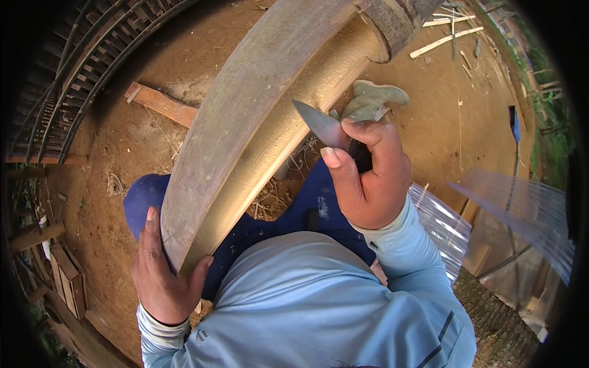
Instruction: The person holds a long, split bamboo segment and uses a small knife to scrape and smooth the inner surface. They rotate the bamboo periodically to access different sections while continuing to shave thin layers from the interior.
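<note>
A long piece of wood (236,101) with grey-brown bark slants from my lap up to the top of the view. Along its right side runs a pale, freshly cut strip (261,162). My left hand (161,279) grips the near end, fingers on the bark side and thumb at the edge of the cut face. In my right hand (377,184) is a knife (318,122), pinched between thumb and fingers. Its pointed blade lies over the cut edge, tip toward the upper left; I cannot tell whether it touches the wood. My palm hides the handle.
A reddish plank (161,104) lies on the dirt ground beyond the wood. Pale split sticks (445,42) are scattered at the upper right. Clear corrugated sheets (438,227) and a rough trunk (494,313) are at my right. A slatted wooden structure (86,61) stands at the upper left.
</note>
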Tool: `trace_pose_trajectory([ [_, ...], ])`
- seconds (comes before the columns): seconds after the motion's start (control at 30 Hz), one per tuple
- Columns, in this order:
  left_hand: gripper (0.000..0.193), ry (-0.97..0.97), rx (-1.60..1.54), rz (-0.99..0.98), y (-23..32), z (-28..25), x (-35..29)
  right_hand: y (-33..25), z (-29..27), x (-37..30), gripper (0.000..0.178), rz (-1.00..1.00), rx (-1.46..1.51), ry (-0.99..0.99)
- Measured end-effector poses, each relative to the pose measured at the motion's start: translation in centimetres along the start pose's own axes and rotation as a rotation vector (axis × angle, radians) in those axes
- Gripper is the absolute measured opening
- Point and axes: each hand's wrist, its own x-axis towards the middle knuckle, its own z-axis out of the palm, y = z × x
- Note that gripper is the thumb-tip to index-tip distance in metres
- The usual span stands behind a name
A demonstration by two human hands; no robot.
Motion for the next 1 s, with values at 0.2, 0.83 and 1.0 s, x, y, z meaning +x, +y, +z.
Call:
trace_pose_trajectory([
  [0.2, 0.108, 0.018, 0.023, 0.033, -0.1, -0.1, 0.2, -0.7, 0.9, -0.4, 0.036, -0.099, 0.127, -0.178],
  [0.83, 0.109, -0.017, -0.051, 0.000, -0.6, -0.2, 0.1, 0.4, 0.1, 0.9, 0.033, -0.088, -0.047, 0.022],
  [1.0, 0.111, -0.011, -0.024, 0.023, -0.5, -0.3, 0.4, -0.5, 0.7, -0.2, 0.036, -0.142, 0.055, -0.159],
])
